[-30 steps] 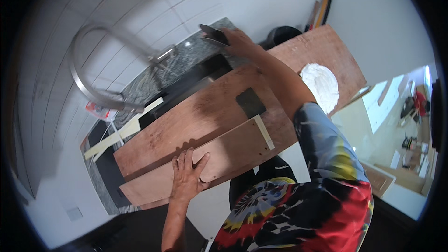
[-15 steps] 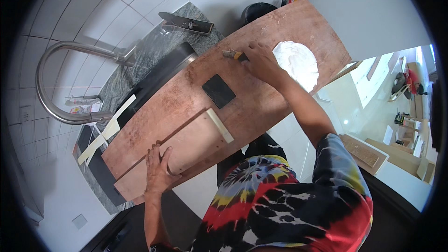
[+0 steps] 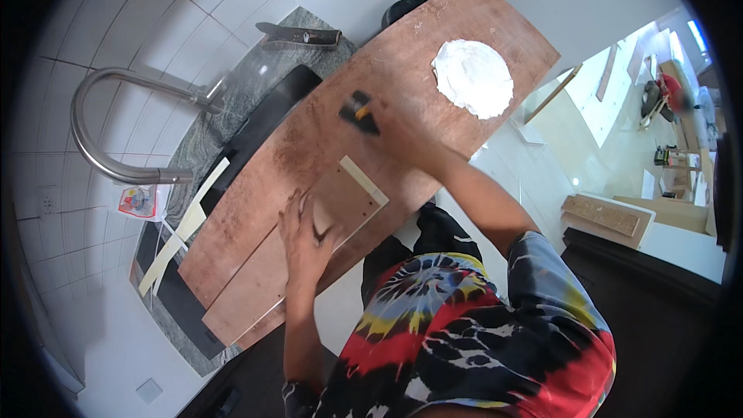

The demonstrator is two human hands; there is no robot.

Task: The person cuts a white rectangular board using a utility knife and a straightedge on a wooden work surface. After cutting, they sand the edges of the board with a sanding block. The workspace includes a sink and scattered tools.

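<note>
My left hand (image 3: 304,236) lies on a smooth brown wooden panel (image 3: 251,294) with its fingers apart. A pale strip (image 3: 359,174) runs along the panel's right end. This panel rests on a larger reddish-brown board (image 3: 433,23). Over the middle of the board, my right hand (image 3: 398,135) is smeared by motion. At its fingertips shows a utility knife (image 3: 361,112) with yellow and black on it, also blurred. The knife overlaps a small black square piece (image 3: 368,124). To the right of them, a round mass of white paste (image 3: 474,79) sits on the board.
Left of the board are a dark sink (image 3: 286,89), a curved metal faucet (image 3: 85,108) and cream strips (image 3: 174,244). A hand plane (image 3: 302,35) lies on the grey stone counter (image 3: 248,70). A black bucket (image 3: 402,9) stands behind the board. Wood pieces (image 3: 604,214) lie at right.
My right hand has swept back toward me and left, and the knife has moved with it to the black square. My left hand has slid rightward along the panel. The view has shifted slightly.
</note>
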